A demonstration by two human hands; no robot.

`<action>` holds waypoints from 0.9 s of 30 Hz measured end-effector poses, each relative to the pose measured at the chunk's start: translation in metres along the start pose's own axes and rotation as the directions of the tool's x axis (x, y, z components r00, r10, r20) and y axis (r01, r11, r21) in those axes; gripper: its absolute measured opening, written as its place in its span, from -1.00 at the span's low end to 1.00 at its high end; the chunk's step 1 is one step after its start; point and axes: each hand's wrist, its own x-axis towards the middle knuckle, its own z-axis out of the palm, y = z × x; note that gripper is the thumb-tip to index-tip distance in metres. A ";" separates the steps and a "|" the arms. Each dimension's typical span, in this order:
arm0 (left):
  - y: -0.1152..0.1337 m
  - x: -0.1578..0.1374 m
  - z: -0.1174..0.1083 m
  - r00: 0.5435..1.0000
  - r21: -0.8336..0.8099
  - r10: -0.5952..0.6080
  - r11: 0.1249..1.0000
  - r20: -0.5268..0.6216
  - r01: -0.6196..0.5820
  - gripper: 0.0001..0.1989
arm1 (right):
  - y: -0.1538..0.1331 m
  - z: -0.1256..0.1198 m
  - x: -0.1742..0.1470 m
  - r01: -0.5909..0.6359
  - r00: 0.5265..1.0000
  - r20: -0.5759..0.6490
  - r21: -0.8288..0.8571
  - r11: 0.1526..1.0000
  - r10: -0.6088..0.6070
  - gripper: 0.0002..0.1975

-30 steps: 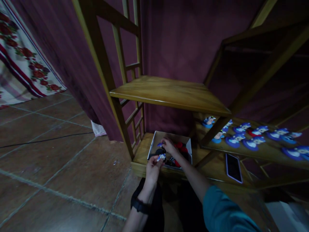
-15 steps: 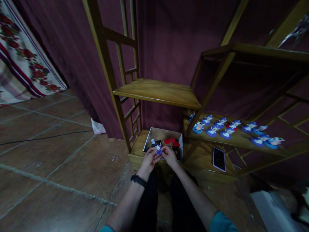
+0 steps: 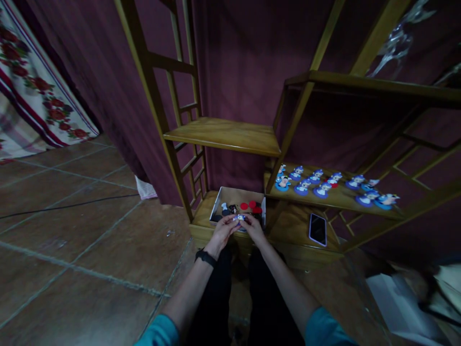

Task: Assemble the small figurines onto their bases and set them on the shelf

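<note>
A small purple-and-white figurine (image 3: 240, 218) is pinched between both my hands, over the front edge of a white open box (image 3: 237, 194). My left hand (image 3: 224, 229) grips it from the left, and my right hand (image 3: 254, 228) has its fingers closed on the right side. My fingers cover part of the figurine. Inside the box lie red round pieces (image 3: 244, 206), a white-and-dark piece (image 3: 225, 208) and other dark items that I cannot make out.
Several purple and blue figurines (image 3: 321, 190) stand on the low wooden shelf (image 3: 342, 201) at right. A phone (image 3: 317, 229) lies below it. One bare wooden shelf (image 3: 223, 136) juts out above the box. A white carton (image 3: 399, 302) sits on the floor at lower right.
My hands have tipped the figurine, so it appears lower and flatter between my fingers. The view has shifted, with the shelf and its figurines now further left.
</note>
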 end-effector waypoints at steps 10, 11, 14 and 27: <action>-0.010 0.011 -0.002 0.973 0.065 0.127 0.991 -0.193 -0.116 -0.67 | -0.004 -0.004 0.000 -0.127 0.975 -0.123 0.377 0.917 0.186 -0.65; -0.010 0.012 -0.001 0.972 0.066 0.126 0.991 -0.200 -0.114 -0.66 | -0.004 -0.003 -0.001 -0.132 0.974 -0.119 0.394 0.910 0.193 -0.65; -0.012 0.014 0.001 0.973 0.070 0.102 0.994 -0.208 -0.089 -0.69 | -0.003 0.000 -0.001 -0.144 0.967 -0.131 0.425 0.894 0.218 -0.66; -0.007 0.010 -0.004 0.996 0.048 0.006 0.999 -0.089 -0.002 -0.81 | 0.001 -0.004 -0.002 -0.173 0.963 -0.074 0.563 0.808 0.257 -0.74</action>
